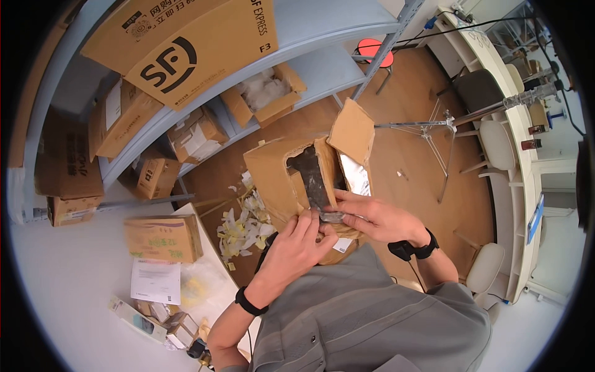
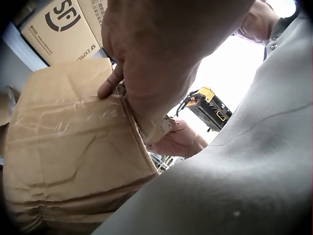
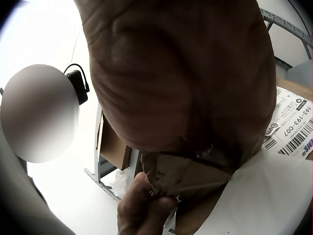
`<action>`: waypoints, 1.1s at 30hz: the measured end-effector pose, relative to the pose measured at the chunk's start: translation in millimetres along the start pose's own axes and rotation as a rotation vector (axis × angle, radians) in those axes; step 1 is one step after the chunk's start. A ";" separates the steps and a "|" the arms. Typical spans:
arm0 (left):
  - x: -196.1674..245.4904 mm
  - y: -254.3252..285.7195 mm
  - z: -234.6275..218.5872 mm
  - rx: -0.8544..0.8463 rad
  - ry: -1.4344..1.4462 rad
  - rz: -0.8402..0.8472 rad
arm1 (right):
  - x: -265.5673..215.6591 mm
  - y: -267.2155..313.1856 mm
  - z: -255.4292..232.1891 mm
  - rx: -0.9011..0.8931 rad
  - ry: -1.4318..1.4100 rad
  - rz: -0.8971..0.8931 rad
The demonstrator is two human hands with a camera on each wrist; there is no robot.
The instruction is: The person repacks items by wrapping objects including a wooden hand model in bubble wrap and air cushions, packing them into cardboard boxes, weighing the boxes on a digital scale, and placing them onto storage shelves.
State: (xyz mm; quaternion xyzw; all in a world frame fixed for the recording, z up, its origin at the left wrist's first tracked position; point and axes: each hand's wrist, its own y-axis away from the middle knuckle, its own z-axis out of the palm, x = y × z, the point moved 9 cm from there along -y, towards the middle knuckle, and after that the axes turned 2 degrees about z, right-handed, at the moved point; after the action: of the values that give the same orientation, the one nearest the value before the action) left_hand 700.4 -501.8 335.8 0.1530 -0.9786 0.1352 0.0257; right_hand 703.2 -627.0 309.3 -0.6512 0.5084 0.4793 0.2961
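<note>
Where its top is torn open, the box [image 1: 269, 170] shows a dark inside [image 1: 308, 180] and a silvery lining [image 1: 355, 175] under one raised flap [image 1: 352, 131]. Its brown card is creased and ragged along the tear, with shiny tape [image 1: 333, 217] at the near edge. It sits close in front of my grey shirt [image 1: 378, 304]; I cannot tell what bears it from below.

My left hand [image 1: 297, 239] bends over the near edge, its fingers curled and pinching the torn card. My right hand [image 1: 384, 220] comes in from the other side, thumb and fingers closed on the same edge, just beside the left. Both wrists are bent and wear black bands.

Beyond lies the brown floor [image 1: 409, 170], with pale scraps [image 1: 242, 226] near the box. At left, a white table [image 1: 217, 263] bears a carton [image 1: 161, 239]; above it, grey shelves [image 1: 331, 68] hold more boxes. To the right stand a tripod [image 1: 443, 124], a red stool [image 1: 375, 48] and pale chairs [image 1: 498, 149].
</note>
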 end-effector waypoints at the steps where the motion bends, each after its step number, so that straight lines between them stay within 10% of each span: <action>1: -1.4 0.5 1.4 -0.003 0.011 -0.003 | -1.7 1.5 -4.7 0.075 0.106 -0.023; 13: -0.3 -4.3 9.9 0.129 0.006 0.074 | 9.4 -43.1 -25.4 0.450 0.898 0.107; 17: -30.9 -8.0 4.5 0.274 -0.040 0.007 | -2.2 -31.4 -64.8 0.272 0.317 0.172; 19: -54.9 -14.4 -13.7 0.370 -0.034 -0.034 | 8.9 -7.2 -96.8 0.485 -0.064 0.084; 22: -78.6 -23.4 -50.1 0.516 0.026 -0.110 | 13.7 40.1 -132.0 0.752 -0.177 0.109; 33: -73.3 -90.9 -218.7 0.764 -0.023 0.018 | -44.2 98.7 -119.8 0.789 -0.347 -0.198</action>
State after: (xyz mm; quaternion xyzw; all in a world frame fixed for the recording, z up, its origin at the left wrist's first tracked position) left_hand 800.0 -504.1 562.8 0.1445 -0.8592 0.4887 -0.0454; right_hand 647.5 -745.2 404.0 -0.4437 0.5305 0.3200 0.6475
